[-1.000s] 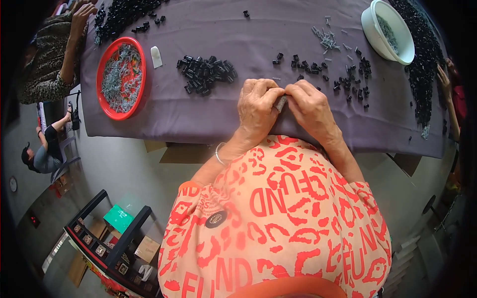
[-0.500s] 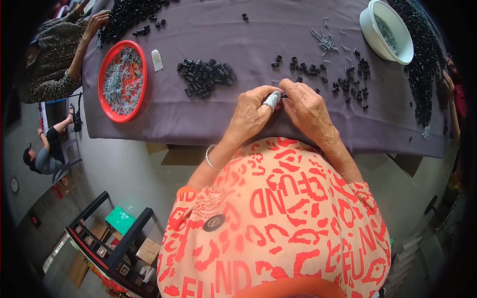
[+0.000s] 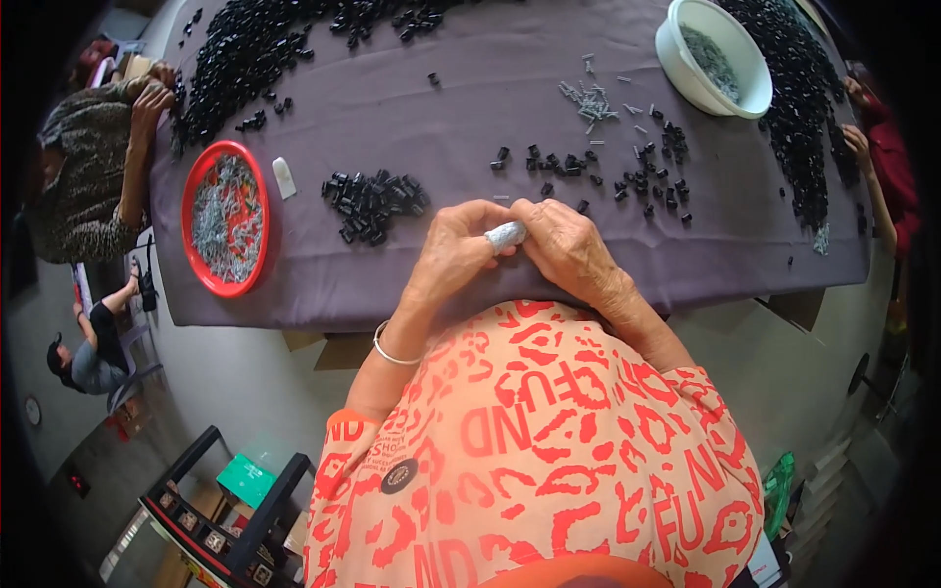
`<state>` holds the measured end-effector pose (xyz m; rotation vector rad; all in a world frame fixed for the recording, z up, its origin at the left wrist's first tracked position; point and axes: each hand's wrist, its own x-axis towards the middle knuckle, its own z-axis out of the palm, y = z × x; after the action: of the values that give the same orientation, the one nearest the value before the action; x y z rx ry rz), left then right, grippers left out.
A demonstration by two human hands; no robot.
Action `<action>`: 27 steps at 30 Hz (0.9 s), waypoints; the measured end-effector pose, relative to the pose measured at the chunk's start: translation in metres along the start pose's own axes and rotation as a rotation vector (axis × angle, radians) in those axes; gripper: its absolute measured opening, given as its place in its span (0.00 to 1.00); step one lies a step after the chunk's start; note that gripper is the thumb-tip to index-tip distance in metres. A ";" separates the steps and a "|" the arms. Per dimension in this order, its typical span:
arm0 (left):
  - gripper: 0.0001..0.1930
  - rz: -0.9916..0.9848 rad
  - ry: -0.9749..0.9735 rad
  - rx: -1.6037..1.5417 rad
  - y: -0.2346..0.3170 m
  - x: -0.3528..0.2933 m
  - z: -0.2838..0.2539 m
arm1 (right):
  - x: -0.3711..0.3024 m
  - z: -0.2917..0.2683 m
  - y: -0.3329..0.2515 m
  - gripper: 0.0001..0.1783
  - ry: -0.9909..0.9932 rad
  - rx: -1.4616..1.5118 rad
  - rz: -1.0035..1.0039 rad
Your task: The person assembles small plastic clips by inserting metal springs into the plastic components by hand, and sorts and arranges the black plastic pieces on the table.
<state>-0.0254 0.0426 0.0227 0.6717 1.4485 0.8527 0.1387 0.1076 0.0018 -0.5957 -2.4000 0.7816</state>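
My left hand [image 3: 446,250] and my right hand [image 3: 570,245] meet over the near edge of the cloth-covered table, fingertips pressed together. A pale grey wrapping [image 3: 506,235] covers one finger of my left hand. Whatever both hands pinch is hidden behind the fingers. Just beyond my right hand lie scattered small black plastic pieces [image 3: 659,186], with a small heap of clear thin pins [image 3: 589,103] farther back. A pile of black cylindrical pieces [image 3: 374,206] sits beyond my left hand, to its left.
A red bowl [image 3: 232,290] holding clear pins stands at the left, beside a small white piece [image 3: 284,178]. At the back right is a white bowl [image 3: 676,78] with similar contents. Large black heaps [image 3: 245,59] line the far side. Co-workers' hands [image 3: 855,147] reach in at both sides.
The view has shifted, so the table's things appear farther left. My fingers have drawn closer together; the small dark bit that showed between them is now hidden.
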 end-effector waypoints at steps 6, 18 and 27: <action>0.11 -0.032 -0.022 0.003 -0.002 0.006 -0.007 | 0.006 -0.009 -0.006 0.22 -0.048 -0.005 0.004; 0.15 0.566 0.108 0.692 -0.030 -0.001 -0.010 | 0.031 0.028 -0.008 0.26 -0.035 0.162 -0.195; 0.13 0.719 0.060 0.830 -0.016 -0.010 -0.007 | 0.029 0.030 -0.003 0.29 -0.052 0.193 -0.176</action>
<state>-0.0301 0.0248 0.0150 1.8810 1.6212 0.7744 0.0975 0.1090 -0.0064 -0.2856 -2.3494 0.9474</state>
